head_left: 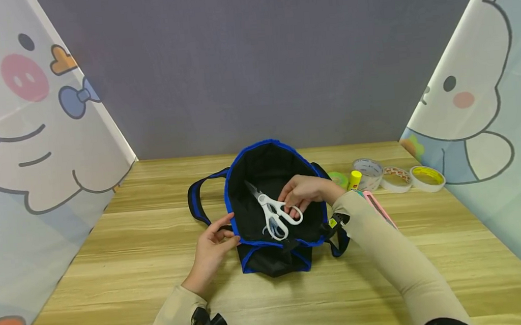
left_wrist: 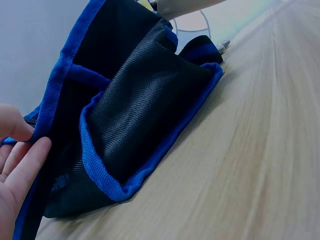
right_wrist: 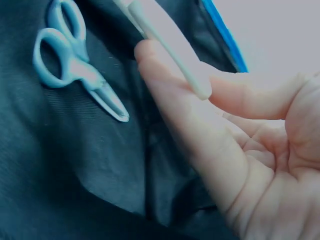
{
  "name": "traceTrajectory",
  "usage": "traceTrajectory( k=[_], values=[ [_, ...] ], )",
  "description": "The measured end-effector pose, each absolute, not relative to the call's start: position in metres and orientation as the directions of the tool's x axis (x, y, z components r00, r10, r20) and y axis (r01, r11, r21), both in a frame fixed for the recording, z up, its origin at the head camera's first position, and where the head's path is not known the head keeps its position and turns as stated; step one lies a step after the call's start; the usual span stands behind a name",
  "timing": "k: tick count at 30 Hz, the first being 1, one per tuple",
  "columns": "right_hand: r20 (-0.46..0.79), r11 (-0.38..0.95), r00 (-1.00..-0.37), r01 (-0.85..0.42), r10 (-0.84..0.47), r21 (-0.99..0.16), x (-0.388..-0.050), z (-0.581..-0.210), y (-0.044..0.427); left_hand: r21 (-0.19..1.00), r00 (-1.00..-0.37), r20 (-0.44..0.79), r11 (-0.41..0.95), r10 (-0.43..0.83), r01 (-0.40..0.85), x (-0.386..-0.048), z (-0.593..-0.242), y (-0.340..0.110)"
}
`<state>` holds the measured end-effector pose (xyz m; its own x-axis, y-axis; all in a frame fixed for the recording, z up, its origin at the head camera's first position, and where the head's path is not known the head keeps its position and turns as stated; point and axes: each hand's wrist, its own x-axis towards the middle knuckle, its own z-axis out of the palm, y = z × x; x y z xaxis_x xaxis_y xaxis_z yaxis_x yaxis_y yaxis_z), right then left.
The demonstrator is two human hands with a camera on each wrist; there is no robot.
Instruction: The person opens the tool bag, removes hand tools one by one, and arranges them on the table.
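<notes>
A black tool bag (head_left: 275, 262) with blue trim stands with its mouth spread wide. At its left edge, my left hand (head_left: 212, 245) pinches the blue rim (left_wrist: 56, 82) between thumb and fingers. My right hand (head_left: 306, 190) reaches over the mouth and grips one handle loop of white-handled scissors (head_left: 267, 203), whose metal blades point up and left. In the right wrist view, only part of their white handle (right_wrist: 172, 50) shows between thumb and finger. Smaller light-blue scissors (right_wrist: 75, 70) lie inside the bag, mostly hidden behind the white handles in the head view.
To the right of the bag are a green roll (head_left: 339, 179), a yellow glue stick (head_left: 355, 179), a clear tape roll (head_left: 368, 168) and two more tape rolls (head_left: 396, 186). A pink-handled tool (head_left: 376, 207) lies partly under the right forearm. Bag straps loop out at both sides.
</notes>
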<state>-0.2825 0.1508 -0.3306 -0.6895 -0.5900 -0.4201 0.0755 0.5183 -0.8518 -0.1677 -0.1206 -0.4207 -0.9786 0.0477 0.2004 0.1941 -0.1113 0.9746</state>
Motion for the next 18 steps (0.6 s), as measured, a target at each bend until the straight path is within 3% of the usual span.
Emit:
traceTrajectory(
  k=[18],
  values=[
    [-0.295, 0.345, -0.703, 0.075, -0.647, -0.936, -0.268, -0.308, 0.196, 0.974, -0.978, 0.204, -0.113, 0.047, 0.198, -0.167, -0.420, -0.120]
  ],
)
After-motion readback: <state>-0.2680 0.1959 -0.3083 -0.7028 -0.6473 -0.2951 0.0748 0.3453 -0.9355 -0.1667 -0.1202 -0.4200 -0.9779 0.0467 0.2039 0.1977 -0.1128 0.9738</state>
